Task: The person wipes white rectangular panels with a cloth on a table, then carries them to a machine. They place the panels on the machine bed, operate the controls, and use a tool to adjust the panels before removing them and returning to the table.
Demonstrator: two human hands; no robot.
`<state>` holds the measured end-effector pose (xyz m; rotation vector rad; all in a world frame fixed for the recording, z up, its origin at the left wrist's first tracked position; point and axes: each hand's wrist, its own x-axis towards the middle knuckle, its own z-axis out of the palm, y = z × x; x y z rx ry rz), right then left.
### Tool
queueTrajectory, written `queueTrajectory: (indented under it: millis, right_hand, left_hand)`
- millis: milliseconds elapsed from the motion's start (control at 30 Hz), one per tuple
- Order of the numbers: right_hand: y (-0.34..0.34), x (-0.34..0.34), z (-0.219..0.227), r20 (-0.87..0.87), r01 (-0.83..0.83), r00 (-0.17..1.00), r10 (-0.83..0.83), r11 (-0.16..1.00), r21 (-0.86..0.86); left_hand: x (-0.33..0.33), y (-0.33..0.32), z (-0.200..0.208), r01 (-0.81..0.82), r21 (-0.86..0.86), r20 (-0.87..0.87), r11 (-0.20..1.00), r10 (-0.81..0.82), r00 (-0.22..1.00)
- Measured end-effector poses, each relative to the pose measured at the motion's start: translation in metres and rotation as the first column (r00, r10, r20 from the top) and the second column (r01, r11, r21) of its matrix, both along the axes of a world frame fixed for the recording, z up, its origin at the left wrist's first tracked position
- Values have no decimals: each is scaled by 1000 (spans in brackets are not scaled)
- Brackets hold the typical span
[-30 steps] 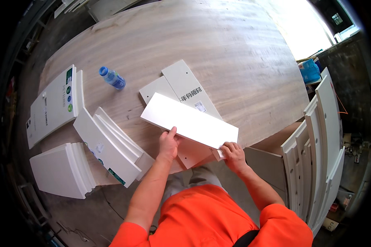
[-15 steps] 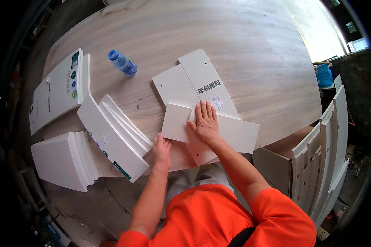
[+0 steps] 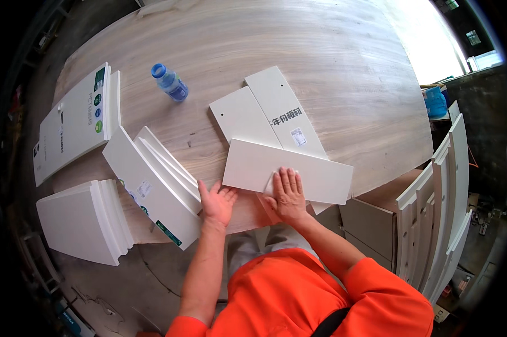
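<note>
My right hand [image 3: 288, 196] lies flat with fingers stretched out on a long white board [image 3: 248, 160]. Under its palm a small white cloth [image 3: 270, 184] shows at the edge; most of it is covered. My left hand [image 3: 217, 203] is open with the palm turned up, just off the board's left end, holding nothing. Beneath the long board lie other white panels, one with a dark hole [image 3: 234, 115] and another with dark print and a small label [image 3: 290, 121]. The long board rests crosswise over their near ends.
A blue-capped plastic bottle [image 3: 170, 83] stands behind on the wood-grain table [image 3: 343, 73]. To the left are stacked white panels [image 3: 76, 121], a fanned pile of boards [image 3: 146, 185] and another stack [image 3: 73, 219]. More boards [image 3: 442, 191] stand on edge at the right, beside the table.
My right hand has slid toward me and slightly right along the board, with the cloth beneath it. The left hand has moved slightly left and opened, palm up.
</note>
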<state>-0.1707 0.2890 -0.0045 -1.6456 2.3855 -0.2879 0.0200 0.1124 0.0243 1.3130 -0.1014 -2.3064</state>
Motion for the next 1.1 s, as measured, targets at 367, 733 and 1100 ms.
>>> queueTrajectory:
  millis: [367, 733, 1100]
  right_hand:
    - [-99, 76, 3, 28, -58, 998, 63, 985, -163]
    - [98, -74, -16, -103, 636, 761, -640, 768, -68]
    - [107, -94, -13, -23, 699, 715, -699, 715, -18]
  left_hand:
    - [-35, -53, -32, 632, -563, 613, 532, -244, 751]
    - [-80, -19, -60, 955, -79, 833, -285, 507, 220]
    - [-82, -15, -54, 967, -33, 841, -254, 516, 164]
